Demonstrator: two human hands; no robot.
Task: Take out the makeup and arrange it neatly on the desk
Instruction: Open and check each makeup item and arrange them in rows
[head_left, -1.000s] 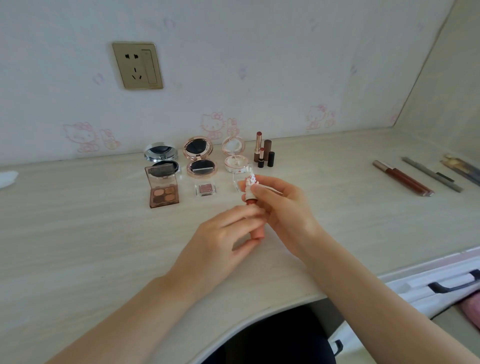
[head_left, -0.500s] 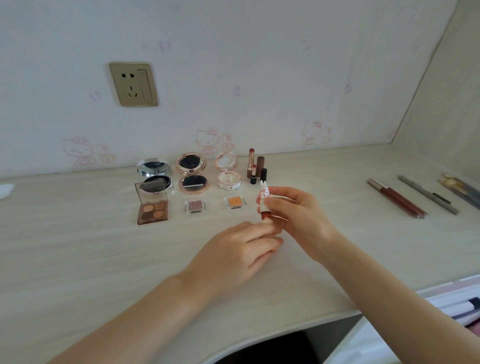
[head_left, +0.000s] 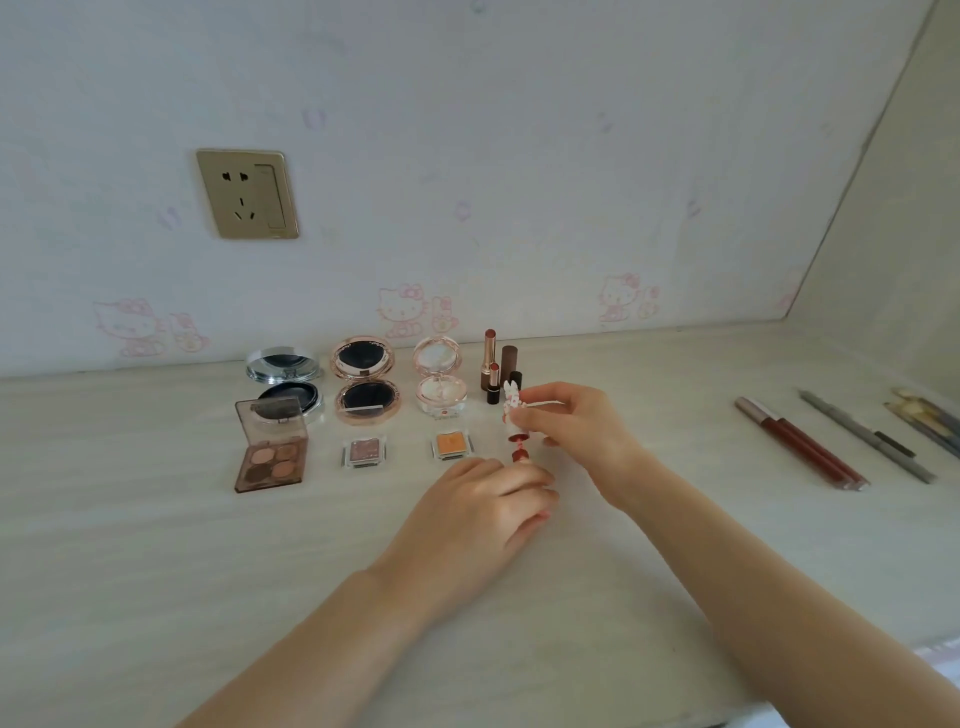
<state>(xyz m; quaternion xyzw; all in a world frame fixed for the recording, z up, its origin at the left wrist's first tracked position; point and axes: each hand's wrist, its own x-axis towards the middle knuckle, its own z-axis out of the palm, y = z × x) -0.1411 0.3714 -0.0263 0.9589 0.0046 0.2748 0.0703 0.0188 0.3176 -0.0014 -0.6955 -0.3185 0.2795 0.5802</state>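
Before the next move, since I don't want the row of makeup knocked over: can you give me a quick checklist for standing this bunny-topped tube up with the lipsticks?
1. Right hand holds the bunny cap: ok.
2. Left hand grips the tube base: ok, though fingers hide most of it.
3. Cap seated on tube: not ok, a gap and a thin stem show between them.
4. Lipsticks upright: ok.
5. Bare desk right of the lipsticks: ok.
6. Orange pan clear of the left hand: ok, apart but close.
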